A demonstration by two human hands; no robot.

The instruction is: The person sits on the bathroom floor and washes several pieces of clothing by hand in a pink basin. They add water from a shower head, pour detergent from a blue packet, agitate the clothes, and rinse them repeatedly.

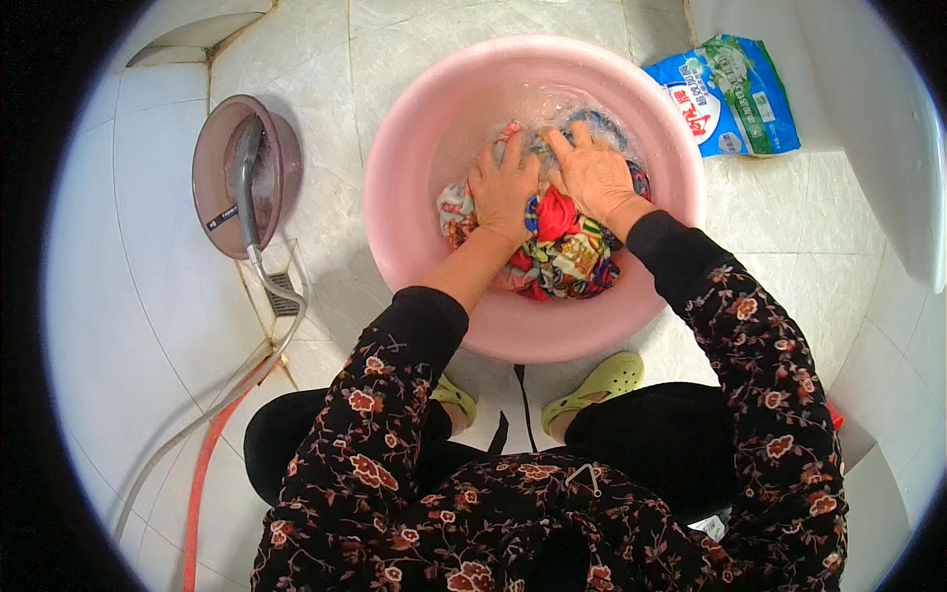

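Both hands are down in a round pink plastic basin [418, 288], on a heap of wet, bunched patterned cloth [573, 255]. My left hand [505, 189] presses on its left part with the fingers spread, beside pinkish and pale cloth. On the upper right part lies my right hand [592, 174], fingers apart and bent, close to a darker blue piece. Red and multicoloured folds bulge up between the wrists. Sudsy water [544, 107] surrounds the far side of the heap. Whether the fingers grip any cloth is hidden.
A shower head [246, 166] rests in a small brownish basin [288, 155] at left; its hose [170, 444] runs over a floor drain [282, 294]. A red hose [196, 503] lies alongside. Touching the pink basin's right is a blue detergent bag [740, 96]. Green clogs [603, 385] stand below.
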